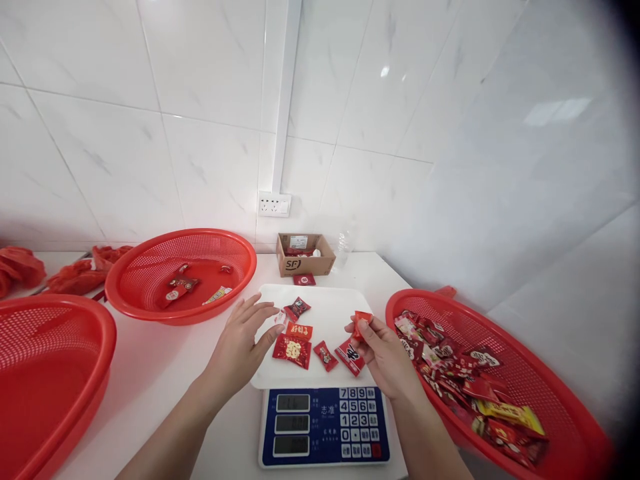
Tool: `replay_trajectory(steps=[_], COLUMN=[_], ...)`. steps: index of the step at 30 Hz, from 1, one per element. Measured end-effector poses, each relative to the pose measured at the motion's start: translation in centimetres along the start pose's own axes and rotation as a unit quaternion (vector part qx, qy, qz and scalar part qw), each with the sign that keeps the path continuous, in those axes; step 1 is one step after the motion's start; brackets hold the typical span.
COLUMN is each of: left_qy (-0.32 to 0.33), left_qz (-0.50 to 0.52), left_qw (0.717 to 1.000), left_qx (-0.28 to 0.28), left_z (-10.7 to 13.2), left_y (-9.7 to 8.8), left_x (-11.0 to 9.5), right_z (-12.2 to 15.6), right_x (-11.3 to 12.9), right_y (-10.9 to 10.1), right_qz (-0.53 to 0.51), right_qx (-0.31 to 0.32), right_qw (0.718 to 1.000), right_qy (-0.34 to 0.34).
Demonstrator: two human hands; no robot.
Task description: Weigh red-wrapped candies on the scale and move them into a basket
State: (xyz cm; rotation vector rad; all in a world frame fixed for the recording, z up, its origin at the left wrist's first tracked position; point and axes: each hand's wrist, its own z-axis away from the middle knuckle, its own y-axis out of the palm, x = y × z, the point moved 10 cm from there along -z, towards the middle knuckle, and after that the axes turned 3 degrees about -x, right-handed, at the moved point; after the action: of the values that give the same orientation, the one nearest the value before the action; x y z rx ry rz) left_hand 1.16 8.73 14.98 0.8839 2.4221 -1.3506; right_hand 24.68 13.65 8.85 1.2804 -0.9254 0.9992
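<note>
My right hand (pixel 383 350) pinches a small red candy packet (pixel 362 324) above the right side of the white scale tray (pixel 320 373). My left hand (pixel 245 337) hovers at the tray's left edge with its fingers spread and nothing in it. Several red wrapped candies lie on the tray, among them a large red packet with gold characters (pixel 292 351), a dark red twist-wrapped candy (pixel 297 308), a small red candy (pixel 326 357) and a red-and-white packet (pixel 350 356) beneath my right hand. The blue scale panel (pixel 327 445) faces me; its display digits are too faint to read.
On the right stands a red basket (pixel 565 393) full of wrapped candies. Two more red baskets stand left, the farther basket (pixel 145 310) holding a few packets, the nearer basket (pixel 95 373) partly out of view. Behind the scale are a cardboard box (pixel 313 267) and a wall socket (pixel 275 205).
</note>
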Motion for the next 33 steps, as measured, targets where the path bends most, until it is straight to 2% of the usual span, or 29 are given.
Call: replay_trajectory(steps=[7,11,23,28,33], left_qy=[0.004,0.009,0.005,-0.007,-0.033], left_qz=[-0.004,-0.006,-0.032,-0.092,-0.207], left_qw=[1.0,1.0,0.999,0.996,0.977], left_qx=[0.011,0.015,0.031,0.004,-0.033], left_z=[-0.1,-0.1,0.0,2.0,6.6], left_y=[0.2,0.3,0.6,-1.9,-6.3], left_x=[-0.3,-0.5,0.1,2.2,6.5], right_z=[0.2,0.7,0.5,0.4,0.1], right_x=[-1.2,-1.4,1.3,2.7,3.0], right_y=[-0.9,-0.6,-2.8,-4.9,-5.3], right_qz=[-0.083,-0.099,-0.051,0.035,0.165], right_qx=[-0.031,-0.033,-0.083,-0.1,-0.065], right_qw=[0.994,0.991,0.994,0.989,0.977], right_qy=[0.071,0.08,-0.053,-0.099,-0.118])
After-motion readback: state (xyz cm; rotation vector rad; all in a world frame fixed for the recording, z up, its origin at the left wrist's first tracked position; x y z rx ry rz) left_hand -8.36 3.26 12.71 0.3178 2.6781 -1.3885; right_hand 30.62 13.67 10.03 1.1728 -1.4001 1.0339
